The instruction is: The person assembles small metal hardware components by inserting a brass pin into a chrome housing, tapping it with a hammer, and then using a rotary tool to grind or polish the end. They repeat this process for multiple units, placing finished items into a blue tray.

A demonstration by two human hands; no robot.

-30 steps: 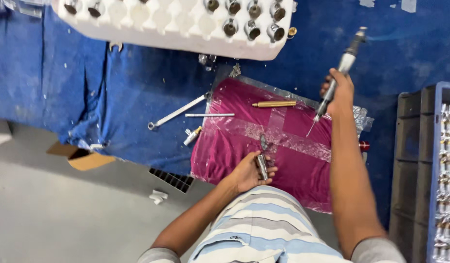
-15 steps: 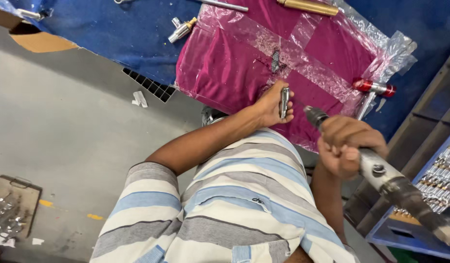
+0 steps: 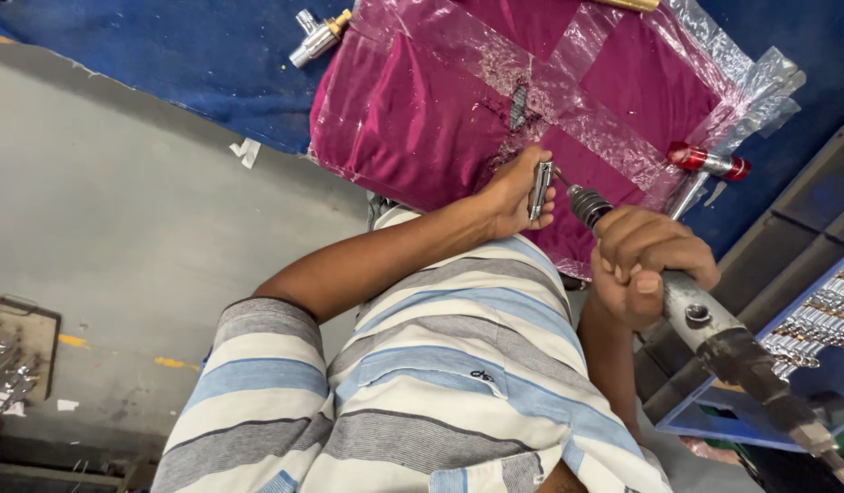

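Note:
My left hand (image 3: pixel 511 194) grips a small chrome metal part (image 3: pixel 540 190) upright over the near edge of a magenta cloth pad (image 3: pixel 422 100) wrapped in clear plastic. My right hand (image 3: pixel 648 263) is closed around a long grey metal power tool (image 3: pixel 725 340). The tool's dark tip (image 3: pixel 584 202) points at the chrome part and sits right beside it. A hose end trails from the tool toward the lower right. My striped shirt fills the lower middle of the view.
The pad lies on a blue-covered table (image 3: pixel 166 46) with a chrome and brass fitting (image 3: pixel 317 36) and a red-handled tool (image 3: pixel 710 162). A blue tray of chrome parts (image 3: pixel 828 306) stands at the right. On the grey floor at left is a box of metal pieces (image 3: pixel 11 356).
My right hand has brought the power tool from the pad's far side down next to the chrome part in my left hand. The view has tilted down and closer.

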